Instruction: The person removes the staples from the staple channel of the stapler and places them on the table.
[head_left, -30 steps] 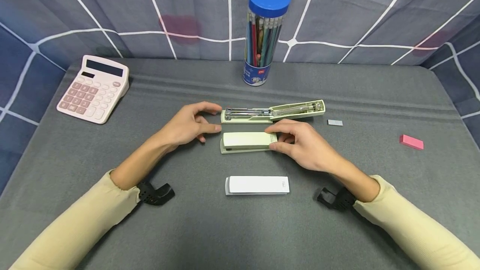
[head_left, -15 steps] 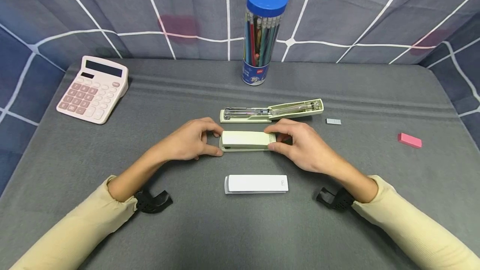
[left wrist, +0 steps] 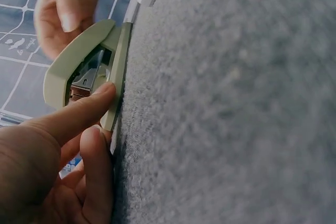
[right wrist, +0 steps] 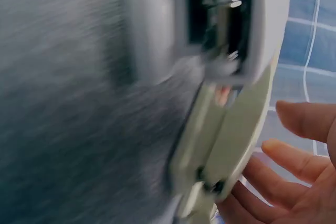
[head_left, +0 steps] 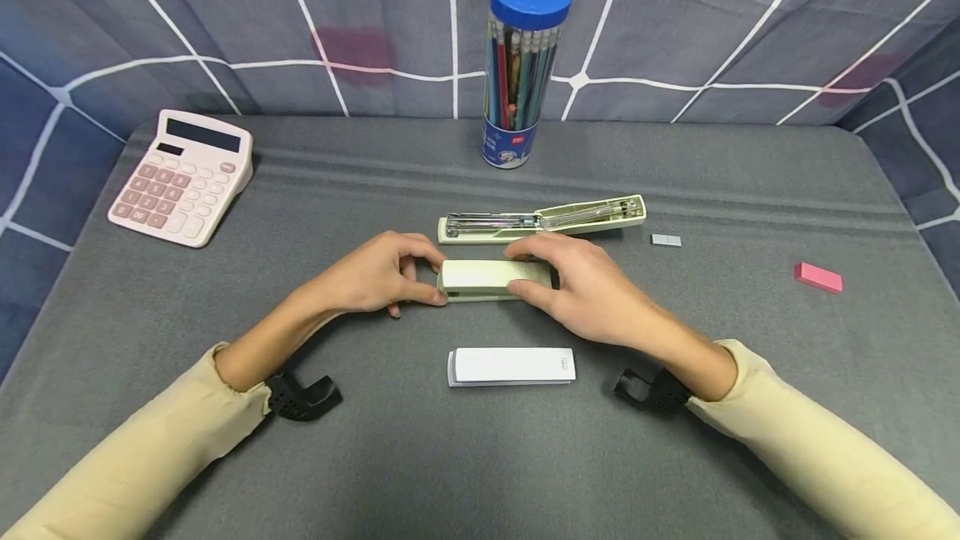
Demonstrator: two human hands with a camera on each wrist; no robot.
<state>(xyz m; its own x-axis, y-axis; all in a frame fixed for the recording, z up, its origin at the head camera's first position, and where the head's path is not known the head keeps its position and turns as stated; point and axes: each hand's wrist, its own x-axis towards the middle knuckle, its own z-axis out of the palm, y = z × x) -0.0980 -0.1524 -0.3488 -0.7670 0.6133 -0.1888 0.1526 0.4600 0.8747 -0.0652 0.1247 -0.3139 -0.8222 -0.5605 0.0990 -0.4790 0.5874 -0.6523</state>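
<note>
A pale green stapler (head_left: 480, 273) lies closed in mid-table. My left hand (head_left: 378, 277) pinches its left end; in the left wrist view the thumb (left wrist: 105, 95) presses on the base beneath the metal nose. My right hand (head_left: 588, 286) arches over the stapler's right half with thumb and fingers spread apart. In the right wrist view those fingers (right wrist: 294, 161) look loose beside the green body (right wrist: 236, 129). Just behind lies a second green stapler (head_left: 491, 227), opened out with its metal track showing. A white stapler (head_left: 513, 365) rests closed in front.
Right of the opened stapler lies a small strip of staples (head_left: 666, 240), and farther right a pink eraser (head_left: 819, 277). A clear tub of pencils (head_left: 521, 73) with a blue lid stands at the back. The pink calculator (head_left: 183, 182) sits back left.
My left hand has come down and forward from beside the opened stapler to the closed green stapler's left end. My right hand has slid left from its right end to over its body.
</note>
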